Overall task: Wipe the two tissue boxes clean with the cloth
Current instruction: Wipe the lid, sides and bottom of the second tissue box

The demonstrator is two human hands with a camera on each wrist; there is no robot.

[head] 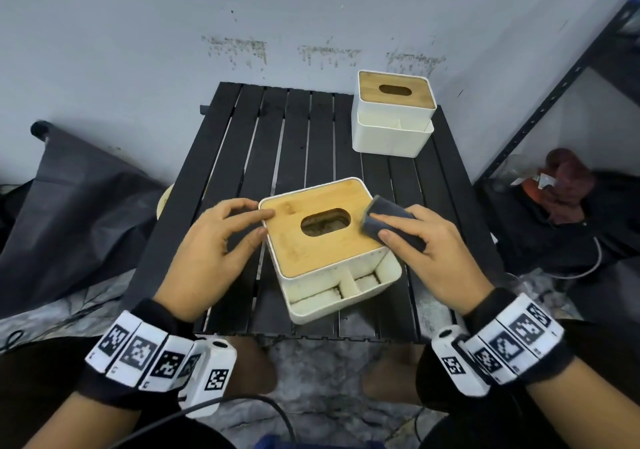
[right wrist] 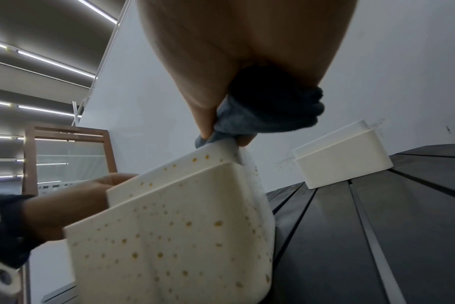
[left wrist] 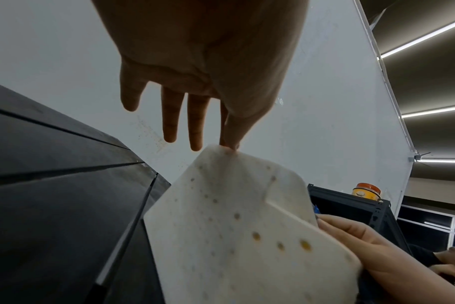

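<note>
Your right hand [head: 433, 244] holds the folded grey cloth [head: 388, 220] pressed on the right edge of the near tissue box's [head: 332, 268] wooden lid [head: 311, 241], beside the oval slot. In the right wrist view your thumb and fingers curl round the cloth [right wrist: 268, 111], bunching it against the box's top rim [right wrist: 216, 148].

Your left hand [head: 214, 248] sits at the left side of that box, fingers loosely spread and only slightly bent, gripping nothing; the forefinger and thumb tips touch the lid's left edge. The left wrist view shows the fingertips [left wrist: 229, 142] meeting the box's upper corner [left wrist: 216, 150], the other fingers apart in the air.

Both palms face down, wrists low over the table's near edge, each wearing a band of black-and-white markers.

The near tissue box stands toward the near edge of the black slatted table [head: 242, 144], turned at an angle, its white walls dotted with yellowish spots [right wrist: 169, 246]. The far tissue box [head: 393, 116], 2nd of the pair, stands at the far right corner, well apart from your hands.

A pale scuffed wall [head: 173, 33] rises behind, with dark metal shelving [head: 561, 85] at the right and a dark sheet [head: 69, 213] on the floor at the left.
</note>
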